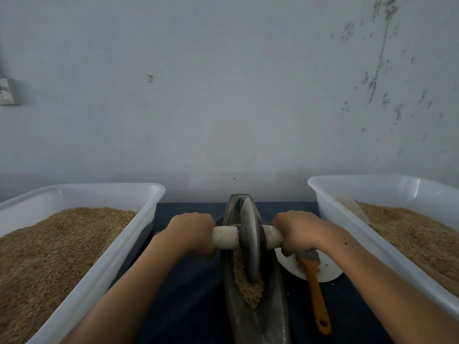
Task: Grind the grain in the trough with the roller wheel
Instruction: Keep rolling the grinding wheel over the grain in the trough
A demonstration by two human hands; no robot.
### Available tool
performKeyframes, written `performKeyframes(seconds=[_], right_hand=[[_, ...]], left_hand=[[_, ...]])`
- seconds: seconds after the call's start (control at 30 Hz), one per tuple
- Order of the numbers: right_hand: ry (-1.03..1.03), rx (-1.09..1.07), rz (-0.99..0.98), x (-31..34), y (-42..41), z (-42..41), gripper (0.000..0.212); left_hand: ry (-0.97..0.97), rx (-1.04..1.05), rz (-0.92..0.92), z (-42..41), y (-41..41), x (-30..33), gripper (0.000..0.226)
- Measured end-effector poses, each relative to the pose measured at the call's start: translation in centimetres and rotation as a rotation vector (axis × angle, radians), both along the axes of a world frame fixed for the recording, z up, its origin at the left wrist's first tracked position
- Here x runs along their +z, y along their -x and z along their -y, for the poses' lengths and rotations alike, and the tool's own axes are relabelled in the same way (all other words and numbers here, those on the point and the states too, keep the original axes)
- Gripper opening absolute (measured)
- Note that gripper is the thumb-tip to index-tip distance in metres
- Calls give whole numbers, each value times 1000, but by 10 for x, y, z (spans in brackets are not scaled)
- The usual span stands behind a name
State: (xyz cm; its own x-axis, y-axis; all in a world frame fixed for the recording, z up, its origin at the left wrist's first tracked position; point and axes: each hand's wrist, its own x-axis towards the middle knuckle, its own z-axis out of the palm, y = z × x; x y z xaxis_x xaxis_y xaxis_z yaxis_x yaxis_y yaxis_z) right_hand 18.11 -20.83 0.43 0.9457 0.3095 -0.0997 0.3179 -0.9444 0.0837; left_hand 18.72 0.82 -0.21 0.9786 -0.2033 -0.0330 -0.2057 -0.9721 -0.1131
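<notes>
At your far left, one white tub (151,204) heaped with brown grain sits on the dark desk (193,294), its inner rim running close along your left forearm, with a narrow strip of bare desk between tub and trough. Your left hand (192,232) is clenched around the left handle (224,237), a pale wrapped stub of the axle. At centre, the single roller wheel (250,240) stands upright on edge in the one long, narrow metal trough (273,306), which runs from you toward the wall (223,95); its far tip stops just short of that wall. The grain (249,289) lies in the trough's groove, piled against the near side of the wheel. Your right hand (295,230) grasps the right handle (272,236) in the same closed-fist way. Just right of the trough, one white plate (327,268) lies on the desk, partly under your right wrist, and one brush (316,291) with an orange handle rests across it, the handle reaching toward you beside the trough's edge. A second white tub (330,209) of grain stands at far right, close beside the plate.
</notes>
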Motion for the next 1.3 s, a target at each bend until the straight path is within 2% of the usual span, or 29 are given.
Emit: performKeyframes(seconds=[0.13,0.23,0.33,0.53,0.63,0.7,0.87,0.97,1.07,1.17,1.3], right_hand=[[-22,-9,161,-6,-3,-1,12],[-48,-2,314,-11,-3,-4,16],[-25,-3,297,-8,0,-6,13],[25,-3,-17,6,5,-3,22],[15,-35,-98,7,6,-3,25],[18,-39,-44,5,6,-3,23],[-13,-18,340,-7,3,-8,14],[-23,-7,379,-9,2,-8,11],[23,10,286,-4,3,-6,13],[67,35,121,2,3,-4,14],[81,24,2,7,6,-4,24]], left_hand=[[-26,-9,287,5,-2,-8,27],[23,-13,333,3,-3,-12,23],[19,-25,257,0,-2,-10,29],[32,-20,-51,-2,1,-1,45],[27,-18,-97,-3,3,1,44],[13,1,-41,-1,3,0,43],[8,30,233,3,-1,-8,30],[14,25,271,3,-2,-11,26],[7,5,178,1,-2,-8,32],[32,3,-14,-2,1,-1,40],[127,-5,-257,-6,2,2,27]])
